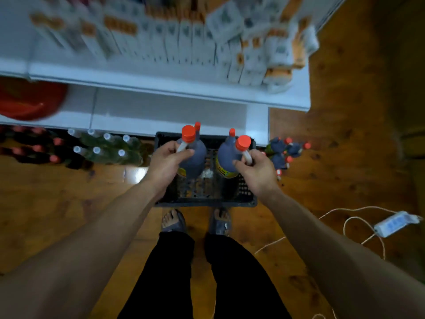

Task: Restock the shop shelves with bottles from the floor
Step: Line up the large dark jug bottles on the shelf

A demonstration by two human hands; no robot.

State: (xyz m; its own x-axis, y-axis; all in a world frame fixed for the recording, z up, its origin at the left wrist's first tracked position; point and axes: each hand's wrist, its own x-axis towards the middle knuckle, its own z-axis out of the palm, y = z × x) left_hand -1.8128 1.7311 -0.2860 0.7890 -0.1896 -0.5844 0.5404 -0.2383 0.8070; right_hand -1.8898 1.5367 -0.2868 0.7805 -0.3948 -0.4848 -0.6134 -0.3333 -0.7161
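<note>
I look straight down at a black plastic crate (248,199) on the floor in front of my feet. My left hand (165,164) grips the necks of two dark bottles with red caps (195,155) above the crate. My right hand (255,169) grips two more dark red-capped bottles (226,155) beside them. Beyond the crate stand white shop shelves (161,111); the lower shelf is bare at the middle, the upper one holds rows of white and orange boxes (184,42).
On the floor to the left lie clear bottles with white caps (108,148) and dark bottles with red caps (36,148). A cluster of dark red-capped bottles (287,150) stands right of the crate. A red basin (27,100) sits on the left shelf. A white power strip (393,224) with cords lies at the right.
</note>
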